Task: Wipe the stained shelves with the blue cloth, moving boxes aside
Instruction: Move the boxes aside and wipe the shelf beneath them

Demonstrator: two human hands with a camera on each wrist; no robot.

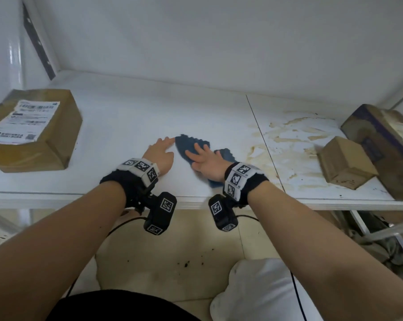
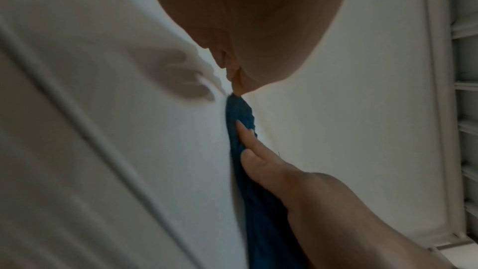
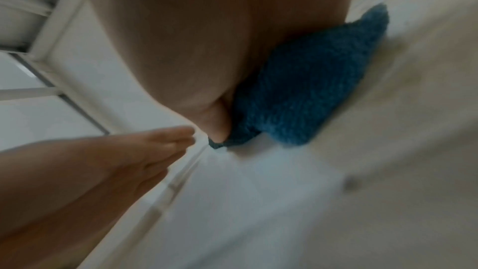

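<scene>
The blue cloth (image 1: pixel 188 145) lies crumpled near the middle of the white shelf (image 1: pixel 126 117). My right hand (image 1: pixel 202 157) presses flat on the cloth with fingers spread. My left hand (image 1: pixel 163 148) lies flat on the shelf beside it, fingertips touching the cloth's left tip. Brown stains (image 1: pixel 290 140) cover the shelf's right panel, to the right of the cloth. In the left wrist view a fingertip of my left hand (image 2: pixel 236 86) meets the cloth (image 2: pixel 240 114). In the right wrist view my right hand (image 3: pixel 212 48) covers much of the cloth (image 3: pixel 305 93).
A large cardboard box with a label (image 1: pixel 31 128) sits at the shelf's left end. A small brown box (image 1: pixel 346 164) and a bigger purple-and-brown box (image 1: pixel 381 140) stand at the right end, by the stains. The shelf's front edge runs just below my wrists.
</scene>
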